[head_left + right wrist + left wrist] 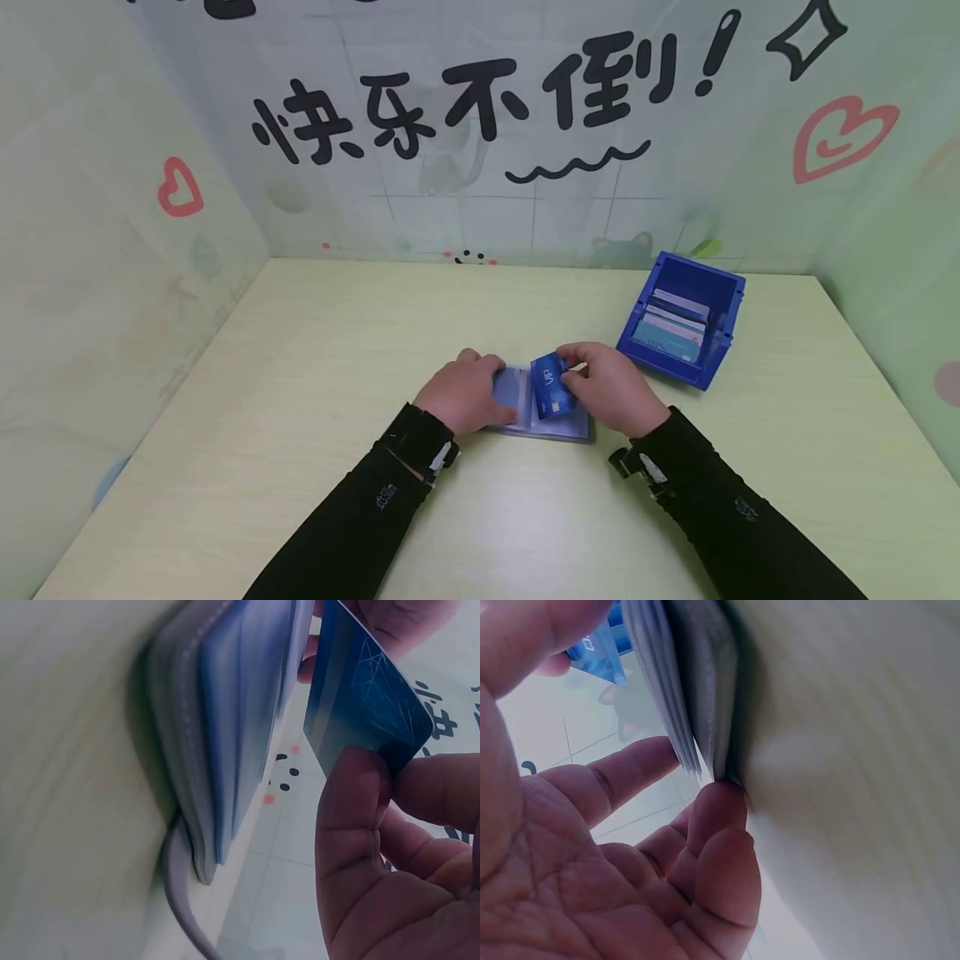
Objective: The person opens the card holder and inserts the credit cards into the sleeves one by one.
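An open card holder (pixel 562 426) with clear sleeves lies on the table. The left hand (pixel 463 393) spans its left half, thumb near the lower side and fingers at the far side; in the left wrist view its fingertips meet the edges of the stacked pages (pixel 660 682). Between thumb and fingers, the right hand (pixel 609 388) pinches a blue bank card (pixel 552 387) marked VIP, held tilted over the right page. Seen from the right wrist, the back of the card (pixel 367 697) stands apart from the holder's stitched edge (pixel 176 697), which has a grey strap (pixel 177 877).
Behind the right hand, a blue plastic box (pixel 682 271) stands at an angle, with several cards (pixel 671 327) inside. The pale wooden table (pixel 360 325) is bordered by a printed backdrop (pixel 465 208) at the back and sides. Both wrists wear black straps with small cameras.
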`<state>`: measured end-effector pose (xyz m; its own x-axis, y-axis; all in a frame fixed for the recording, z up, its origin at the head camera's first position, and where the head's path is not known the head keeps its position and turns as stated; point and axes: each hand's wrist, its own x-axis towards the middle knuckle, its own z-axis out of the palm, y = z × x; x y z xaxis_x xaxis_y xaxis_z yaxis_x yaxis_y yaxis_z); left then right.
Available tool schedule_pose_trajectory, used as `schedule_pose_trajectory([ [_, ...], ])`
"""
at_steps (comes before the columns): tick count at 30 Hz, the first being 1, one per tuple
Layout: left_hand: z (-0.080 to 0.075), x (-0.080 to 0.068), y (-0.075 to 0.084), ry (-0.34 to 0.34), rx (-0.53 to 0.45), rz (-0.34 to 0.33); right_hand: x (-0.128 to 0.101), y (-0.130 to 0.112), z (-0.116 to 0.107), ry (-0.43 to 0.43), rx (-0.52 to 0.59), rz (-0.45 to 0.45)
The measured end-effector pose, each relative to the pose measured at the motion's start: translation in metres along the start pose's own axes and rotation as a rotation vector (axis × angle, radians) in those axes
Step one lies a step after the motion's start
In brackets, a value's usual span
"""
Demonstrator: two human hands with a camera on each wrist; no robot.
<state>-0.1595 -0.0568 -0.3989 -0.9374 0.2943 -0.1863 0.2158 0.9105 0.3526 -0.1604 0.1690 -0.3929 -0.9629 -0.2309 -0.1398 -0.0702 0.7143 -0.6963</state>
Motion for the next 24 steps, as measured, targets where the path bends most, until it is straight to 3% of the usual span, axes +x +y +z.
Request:
schedule_pose_trajectory([
  [24,-0.001,0.0,0.0,-0.004,-0.012,0.001,-0.001,-0.002,0.012,-0.052,0.006,-0.015],
])
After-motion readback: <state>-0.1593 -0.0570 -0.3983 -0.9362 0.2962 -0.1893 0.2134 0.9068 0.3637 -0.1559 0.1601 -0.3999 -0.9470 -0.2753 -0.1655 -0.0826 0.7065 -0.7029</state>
